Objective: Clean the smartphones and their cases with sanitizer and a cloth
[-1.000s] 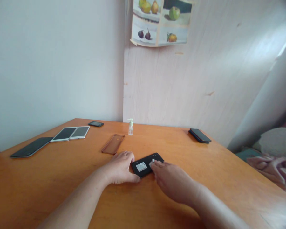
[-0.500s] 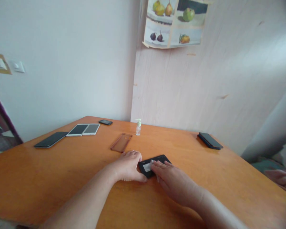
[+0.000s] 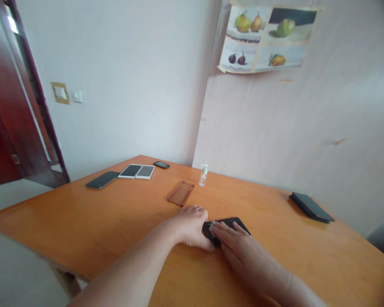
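A black phone (image 3: 233,223) lies flat on the orange wooden table (image 3: 121,213). My left hand (image 3: 192,226) grips its left end, fingers curled around the edge. My right hand (image 3: 238,247) lies flat on top of the phone with fingers stretched out, pressing a small white piece (image 3: 212,224), perhaps a wipe, against its surface. Most of the phone is hidden under my right hand.
A brownish clear phone case (image 3: 180,193) and a small pump bottle (image 3: 203,175) stand beyond my hands. Several phones (image 3: 136,171) lie at the table's far left, another dark phone (image 3: 311,206) at the right. A door (image 3: 9,111) stands left.
The view has swung left, bringing the door and wall switch into sight. My right hand has slid left over the phone, covering its white label.
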The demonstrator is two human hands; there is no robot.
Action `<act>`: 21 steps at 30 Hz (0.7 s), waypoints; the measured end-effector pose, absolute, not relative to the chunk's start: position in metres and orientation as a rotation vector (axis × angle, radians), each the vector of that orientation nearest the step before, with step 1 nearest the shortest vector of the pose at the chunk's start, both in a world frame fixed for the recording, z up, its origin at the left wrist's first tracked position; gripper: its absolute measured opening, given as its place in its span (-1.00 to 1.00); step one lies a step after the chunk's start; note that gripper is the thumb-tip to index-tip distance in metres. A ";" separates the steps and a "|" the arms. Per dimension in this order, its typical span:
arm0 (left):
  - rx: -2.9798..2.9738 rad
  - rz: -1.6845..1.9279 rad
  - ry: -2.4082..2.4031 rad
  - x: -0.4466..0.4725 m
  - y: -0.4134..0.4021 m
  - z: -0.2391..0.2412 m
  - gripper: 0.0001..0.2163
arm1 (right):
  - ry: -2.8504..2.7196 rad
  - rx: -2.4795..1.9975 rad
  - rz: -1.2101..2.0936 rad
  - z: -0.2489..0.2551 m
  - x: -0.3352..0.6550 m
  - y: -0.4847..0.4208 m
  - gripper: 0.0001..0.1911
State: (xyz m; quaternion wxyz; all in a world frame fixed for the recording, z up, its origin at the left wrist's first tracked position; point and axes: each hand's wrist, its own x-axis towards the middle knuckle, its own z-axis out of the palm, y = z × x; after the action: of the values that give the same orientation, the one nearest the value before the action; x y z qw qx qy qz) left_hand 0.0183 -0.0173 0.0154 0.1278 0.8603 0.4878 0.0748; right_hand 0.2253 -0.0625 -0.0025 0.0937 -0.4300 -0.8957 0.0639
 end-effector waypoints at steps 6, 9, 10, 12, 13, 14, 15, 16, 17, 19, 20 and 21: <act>2.546 0.178 1.372 0.018 -0.015 0.014 -0.34 | -2.443 -1.657 0.000 -0.028 0.266 -0.027 -0.50; 2.541 0.183 1.391 0.018 -0.015 0.013 -0.32 | -2.514 -1.518 0.046 -0.027 0.249 -0.033 -0.50; 2.538 0.186 1.396 0.018 -0.015 0.013 -0.32 | -2.559 -1.435 0.078 -0.025 0.240 -0.037 -0.50; 2.533 0.188 1.400 0.019 -0.016 0.013 -0.31 | -2.633 -1.284 0.140 -0.021 0.224 -0.044 -0.50; 2.532 0.188 1.398 0.019 -0.016 0.013 -0.30 | -2.651 -1.241 0.155 -0.020 0.219 -0.045 -0.50; 2.531 0.187 1.395 0.019 -0.016 0.012 -0.30 | -2.651 -1.231 0.153 -0.020 0.218 -0.045 -0.50; 2.529 0.185 1.392 0.019 -0.015 0.012 -0.30 | -2.638 -1.255 0.130 -0.022 0.220 -0.042 -0.50; 2.526 0.182 1.391 0.018 -0.015 0.012 -0.31 | -2.614 -1.306 0.091 -0.024 0.226 -0.038 -0.50; 2.522 0.180 1.390 0.018 -0.015 0.012 -0.31 | -2.583 -1.374 0.040 -0.028 0.234 -0.032 -0.50; 2.520 0.169 1.389 0.017 -0.014 0.012 -0.30 | -2.529 -1.513 -0.076 -0.037 0.255 -0.020 -0.50; 2.521 0.162 1.387 0.017 -0.014 0.012 -0.29 | -2.521 -1.547 -0.122 -0.041 0.263 -0.015 -0.51; 2.522 0.156 1.383 0.017 -0.014 0.012 -0.29 | -2.519 -1.556 -0.154 -0.045 0.269 -0.012 -0.51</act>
State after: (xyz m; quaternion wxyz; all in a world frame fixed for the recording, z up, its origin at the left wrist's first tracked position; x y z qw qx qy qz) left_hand 0.0171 -0.0141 0.0116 0.1300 0.8681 0.4761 0.0537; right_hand 0.2695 -0.0123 -0.0447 0.0883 -0.5227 -0.8463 -0.0518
